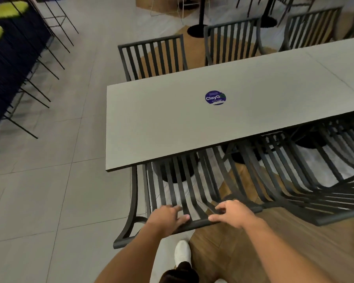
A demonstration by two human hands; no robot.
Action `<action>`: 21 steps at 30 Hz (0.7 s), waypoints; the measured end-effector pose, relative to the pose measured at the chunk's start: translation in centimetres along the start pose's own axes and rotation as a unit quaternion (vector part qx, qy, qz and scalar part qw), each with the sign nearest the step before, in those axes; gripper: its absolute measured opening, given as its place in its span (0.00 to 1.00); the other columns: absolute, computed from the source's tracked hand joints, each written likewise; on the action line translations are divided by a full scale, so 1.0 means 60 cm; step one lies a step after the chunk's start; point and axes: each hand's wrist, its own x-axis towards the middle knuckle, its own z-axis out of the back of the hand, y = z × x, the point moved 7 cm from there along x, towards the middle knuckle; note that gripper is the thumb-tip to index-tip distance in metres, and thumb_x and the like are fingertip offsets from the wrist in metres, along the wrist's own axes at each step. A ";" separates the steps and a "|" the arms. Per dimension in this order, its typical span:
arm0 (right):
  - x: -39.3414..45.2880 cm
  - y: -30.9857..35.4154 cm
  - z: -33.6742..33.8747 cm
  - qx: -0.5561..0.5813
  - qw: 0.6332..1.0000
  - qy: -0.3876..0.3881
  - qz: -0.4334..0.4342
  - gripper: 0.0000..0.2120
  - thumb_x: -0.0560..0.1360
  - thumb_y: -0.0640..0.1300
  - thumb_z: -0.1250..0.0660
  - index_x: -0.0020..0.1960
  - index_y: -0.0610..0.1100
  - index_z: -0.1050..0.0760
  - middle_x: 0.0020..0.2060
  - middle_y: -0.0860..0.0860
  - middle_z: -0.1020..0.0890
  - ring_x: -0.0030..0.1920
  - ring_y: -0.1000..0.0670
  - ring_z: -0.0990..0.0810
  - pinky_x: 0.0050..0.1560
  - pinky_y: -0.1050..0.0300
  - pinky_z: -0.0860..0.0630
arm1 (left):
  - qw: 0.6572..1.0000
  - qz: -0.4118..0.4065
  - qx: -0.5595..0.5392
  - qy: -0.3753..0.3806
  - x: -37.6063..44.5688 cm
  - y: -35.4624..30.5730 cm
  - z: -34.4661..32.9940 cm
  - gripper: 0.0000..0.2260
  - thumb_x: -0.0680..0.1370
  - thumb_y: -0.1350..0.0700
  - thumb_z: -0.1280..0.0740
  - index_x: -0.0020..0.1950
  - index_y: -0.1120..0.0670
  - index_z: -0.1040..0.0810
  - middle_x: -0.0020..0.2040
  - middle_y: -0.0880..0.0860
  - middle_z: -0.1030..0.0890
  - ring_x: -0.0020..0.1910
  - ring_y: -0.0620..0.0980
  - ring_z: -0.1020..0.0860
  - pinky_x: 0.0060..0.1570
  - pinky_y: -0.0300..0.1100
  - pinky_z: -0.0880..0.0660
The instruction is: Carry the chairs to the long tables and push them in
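Grey tabletop (172, 123) overhangs a slatted black chair (178, 188); left hand (168, 218) and right hand (231, 213) rest on its top rail, fingers (215, 217) loosely curled over it.

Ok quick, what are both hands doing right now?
Left hand: closed on the top rail of the black slatted chair.
Right hand: resting on the same rail, fingers curled over it.

Floor under and left of the grip: large pale grey tiles (39, 180). Right of it, a wood-plank patch (253, 252). Far up-left: row of dark blue stools (12, 64) on thin black wire legs, two with lime-green seats (8, 9). Black pedestal base (196, 30) far ahead.
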 end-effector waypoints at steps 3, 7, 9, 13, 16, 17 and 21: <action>-0.019 -0.038 0.049 0.080 0.991 -0.109 -0.010 0.24 0.78 0.67 0.37 0.64 0.52 0.20 0.58 0.53 0.18 0.57 0.51 0.21 0.58 0.53 0.23 | 0.999 -0.037 0.017 -0.009 0.039 -0.058 0.031 0.19 0.85 0.39 0.42 0.72 0.46 0.26 0.63 0.51 0.20 0.59 0.50 0.21 0.62 0.50 0.23; -0.060 -0.124 0.113 0.093 0.971 -0.217 -0.042 0.14 0.82 0.59 0.39 0.55 0.52 0.19 0.49 0.54 0.17 0.48 0.53 0.21 0.50 0.55 0.23 | 0.994 -0.095 0.053 -0.026 0.069 -0.171 0.059 0.13 0.86 0.45 0.42 0.61 0.48 0.22 0.50 0.48 0.20 0.47 0.46 0.22 0.52 0.44 0.24; -0.085 -0.183 0.137 0.100 0.962 -0.244 -0.067 0.12 0.82 0.57 0.38 0.52 0.52 0.19 0.46 0.55 0.18 0.46 0.52 0.21 0.48 0.53 0.22 | 0.989 -0.122 0.076 -0.030 0.082 -0.235 0.061 0.13 0.86 0.46 0.43 0.58 0.49 0.22 0.47 0.48 0.20 0.44 0.48 0.22 0.47 0.44 0.25; -0.137 -0.328 0.176 0.127 0.940 -0.297 -0.113 0.11 0.82 0.56 0.37 0.46 0.53 0.20 0.40 0.55 0.19 0.44 0.51 0.20 0.44 0.51 0.21 | 0.982 -0.160 0.095 -0.041 0.105 -0.374 0.040 0.15 0.86 0.44 0.44 0.57 0.50 0.20 0.47 0.50 0.18 0.46 0.52 0.19 0.49 0.50 0.20; -0.176 -0.435 0.199 0.124 0.929 -0.323 -0.133 0.11 0.82 0.54 0.38 0.45 0.53 0.21 0.41 0.54 0.20 0.43 0.51 0.21 0.41 0.53 0.24 | 0.978 -0.181 0.084 -0.054 0.113 -0.480 0.007 0.15 0.86 0.45 0.43 0.56 0.50 0.20 0.45 0.49 0.18 0.45 0.52 0.19 0.47 0.48 0.21; -0.189 -0.469 0.208 0.118 0.925 -0.333 -0.136 0.10 0.82 0.53 0.38 0.46 0.52 0.21 0.41 0.54 0.20 0.42 0.51 0.21 0.40 0.54 0.26 | 0.979 -0.183 0.073 -0.059 0.114 -0.515 -0.004 0.14 0.86 0.45 0.43 0.56 0.49 0.20 0.44 0.48 0.19 0.43 0.50 0.19 0.45 0.47 0.21; -0.229 -0.600 0.248 0.088 0.925 -0.347 -0.125 0.08 0.82 0.50 0.36 0.47 0.50 0.21 0.42 0.53 0.22 0.42 0.51 0.24 0.41 0.55 0.29 | 0.983 -0.167 0.015 -0.071 0.111 -0.642 -0.056 0.14 0.86 0.45 0.43 0.52 0.49 0.20 0.41 0.47 0.19 0.39 0.48 0.20 0.41 0.45 0.23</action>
